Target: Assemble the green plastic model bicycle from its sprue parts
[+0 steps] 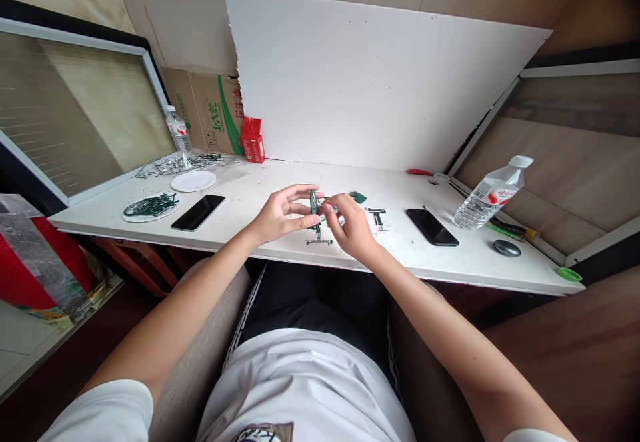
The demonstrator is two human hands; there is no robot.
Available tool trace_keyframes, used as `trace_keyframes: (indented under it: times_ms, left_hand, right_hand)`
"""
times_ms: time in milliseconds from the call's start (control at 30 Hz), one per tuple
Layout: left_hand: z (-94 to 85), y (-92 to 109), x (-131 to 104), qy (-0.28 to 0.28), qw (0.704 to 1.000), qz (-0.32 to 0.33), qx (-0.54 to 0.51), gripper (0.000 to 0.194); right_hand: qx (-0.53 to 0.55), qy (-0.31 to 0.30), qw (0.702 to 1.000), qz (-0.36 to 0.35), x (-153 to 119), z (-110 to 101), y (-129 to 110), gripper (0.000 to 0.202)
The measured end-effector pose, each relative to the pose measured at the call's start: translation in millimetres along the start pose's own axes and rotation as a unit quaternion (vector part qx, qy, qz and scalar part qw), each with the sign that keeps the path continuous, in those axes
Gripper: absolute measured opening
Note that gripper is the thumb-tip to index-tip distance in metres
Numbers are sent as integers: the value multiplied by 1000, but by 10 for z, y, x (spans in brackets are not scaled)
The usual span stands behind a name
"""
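Note:
Over the table's front edge, my left hand (283, 217) is closed with thumb and fingertips around a small dark green model piece (313, 201). Its upper part is a slim upright oval, and a thin crossbar hangs at its lower end. My right hand (353, 229) meets it from the other side, thumb and fingers pinched together. Whatever sits between those fingertips is too small and covered to name. Just behind the right hand lie a flat green piece (359, 197) and small dark strips (379, 219).
A phone (199, 213) and a white plate (150, 215) of thin green parts lie left. Farther back are another white plate (193, 181), a bottle (179, 129) and a red box (253, 141). Right stand a second phone (432, 227), a water bottle (493, 192) and a round dark object (507, 248).

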State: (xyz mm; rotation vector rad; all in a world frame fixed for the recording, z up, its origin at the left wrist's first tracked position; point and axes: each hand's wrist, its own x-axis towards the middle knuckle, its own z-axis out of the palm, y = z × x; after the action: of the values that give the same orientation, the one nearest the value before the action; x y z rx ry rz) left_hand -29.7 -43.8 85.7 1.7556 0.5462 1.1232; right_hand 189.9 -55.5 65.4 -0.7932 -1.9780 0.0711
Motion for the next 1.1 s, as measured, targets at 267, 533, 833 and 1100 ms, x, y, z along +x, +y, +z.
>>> trace_keyframes:
  times_ms: [267, 533, 833, 1100]
  left_hand:
    - [-4, 12, -3, 7, 1000, -7, 6, 72]
    - [-18, -4, -1, 4, 1000, -10, 10, 73]
    - [-19, 6, -2, 3, 1000, -9, 6, 76]
    - [-13, -3, -2, 4, 1000, -9, 23, 77]
  right_hand:
    - [9, 0, 1000, -2, -7, 9, 9, 26]
    - [6, 4, 1000, -8, -4, 21, 31, 26]
    - [-2, 3, 1000, -9, -3, 29, 36, 31]
    - [12, 3, 1000, -6, -6, 45, 65, 32]
